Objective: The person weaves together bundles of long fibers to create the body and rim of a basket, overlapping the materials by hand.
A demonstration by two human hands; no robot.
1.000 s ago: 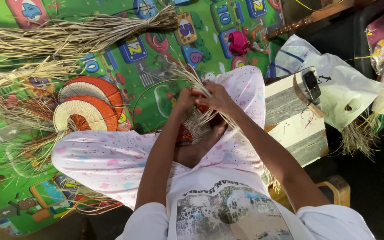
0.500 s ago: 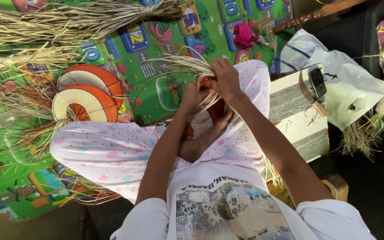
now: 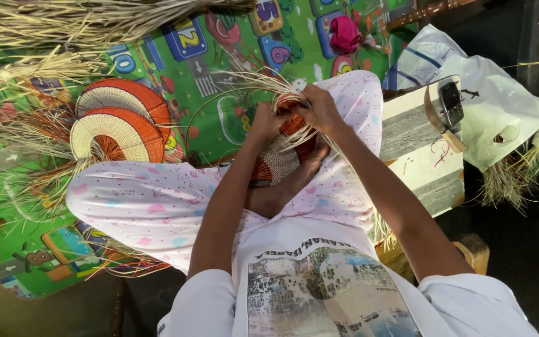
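Half-woven orange-and-cream fan [image 3: 280, 156] on lap

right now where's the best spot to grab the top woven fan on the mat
Probably the fan is best taken at its narrow base, where the ribs converge to a point, coming from the lower right. The wide orange rim overlaps a second fan and loose straw crowds the left.

both hands [image 3: 294, 115] on half-woven straw fan [image 3: 280, 156]

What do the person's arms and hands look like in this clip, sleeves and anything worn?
Both arms are bare from short white sleeves down. The left hand and right hand are bare: no gloves, and no rings, watch or bracelets that I can see.
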